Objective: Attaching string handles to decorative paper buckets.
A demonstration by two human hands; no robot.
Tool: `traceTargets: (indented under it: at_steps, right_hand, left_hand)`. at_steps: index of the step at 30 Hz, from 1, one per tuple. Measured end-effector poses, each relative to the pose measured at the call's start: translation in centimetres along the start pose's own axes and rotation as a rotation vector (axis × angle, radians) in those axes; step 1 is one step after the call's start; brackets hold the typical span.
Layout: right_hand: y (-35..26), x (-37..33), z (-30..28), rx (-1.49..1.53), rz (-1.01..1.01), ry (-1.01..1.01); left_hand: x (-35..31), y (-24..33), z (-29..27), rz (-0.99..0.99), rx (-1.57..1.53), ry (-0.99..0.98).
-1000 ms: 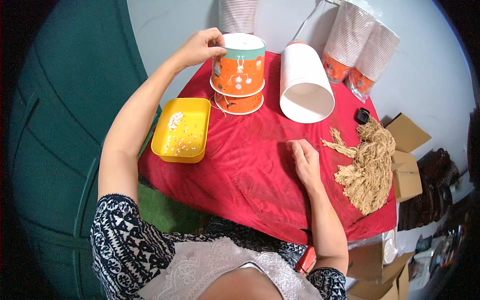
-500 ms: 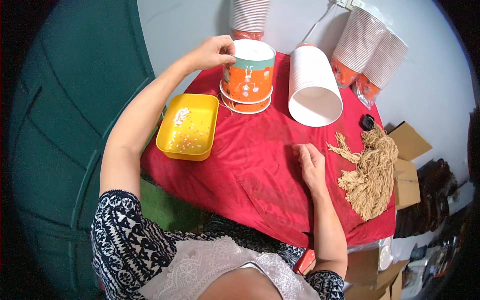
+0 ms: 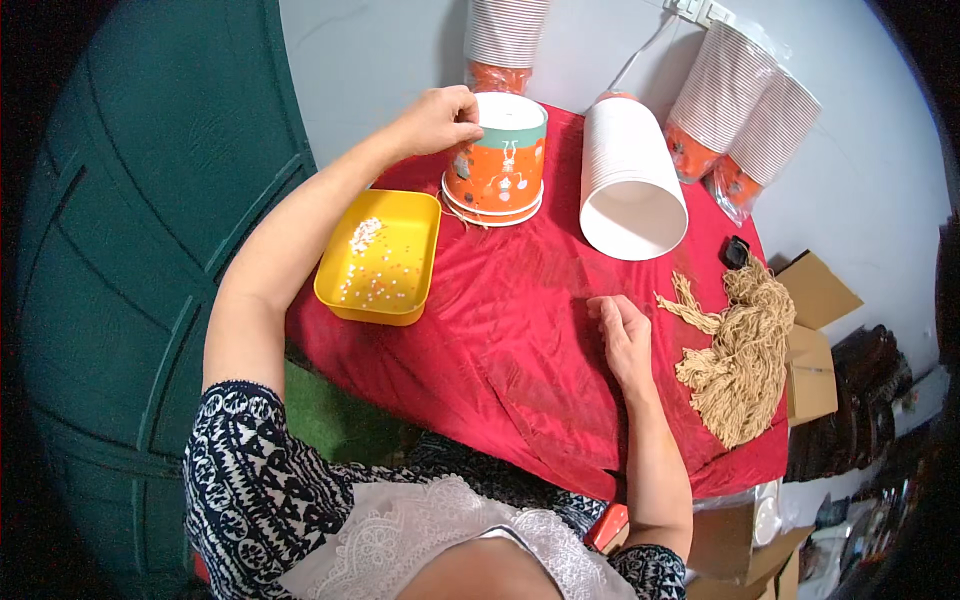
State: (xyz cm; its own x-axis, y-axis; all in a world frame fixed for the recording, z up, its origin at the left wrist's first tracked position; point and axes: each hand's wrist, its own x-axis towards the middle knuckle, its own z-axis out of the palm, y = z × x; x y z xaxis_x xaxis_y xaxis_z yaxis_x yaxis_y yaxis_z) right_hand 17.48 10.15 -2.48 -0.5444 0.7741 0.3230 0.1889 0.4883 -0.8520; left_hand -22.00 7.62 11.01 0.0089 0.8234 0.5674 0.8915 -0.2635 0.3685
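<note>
At the far side of the table, my left hand [image 3: 446, 118] is closed on the left upper edge of an upside-down paper bucket [image 3: 498, 165], orange with a teal band and white base. It sits over another bucket, whose white rim shows just beneath its own; thin tan strands stick out at the rims. My right hand [image 3: 624, 335] rests on the red cloth with its fingers curled in, and I see nothing in them. Left of the buckets is a yellow tray [image 3: 405, 262] holding small white and reddish pieces. A bundle of tan cords [image 3: 745, 350] lies right of my right hand.
A stack of white buckets [image 3: 632, 170] lies on its side, mouth toward me. Wrapped bucket stacks [image 3: 722, 95] stand at the back right, another stack [image 3: 505, 40] at the back. A small black object [image 3: 735, 252] touches the cords. Cardboard boxes [image 3: 812, 365] stand beyond the right edge.
My left hand has lowered the upper bucket over the one beneath, and the gap between their rims has narrowed. My right hand stays in place. The view has shifted slightly.
</note>
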Motion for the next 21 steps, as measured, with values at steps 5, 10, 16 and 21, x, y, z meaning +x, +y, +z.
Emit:
traceTargets:
  at_steps: [5, 10, 16, 21]
  right_hand:
    - [0.7, 0.2, -0.1, 0.01, -0.035, -0.007]
    - [0.4, 0.1, 0.0, 0.003, -0.012, -0.009]
    - [0.4, 0.1, -0.1, 0.003, -0.029, -0.015]
    - [0.0, 0.0, -0.1, -0.02, -0.046, -0.021]
  left_hand:
    - [0.7, 2.4, 1.7, -0.125, 0.078, 0.092]
    - [1.1, 4.4, 2.7, -0.264, 0.11, 0.114]
    - [1.4, 4.6, 1.9, -0.238, 0.18, 0.137]
    - [0.9, 2.5, 0.3, -0.104, 0.081, 0.077]
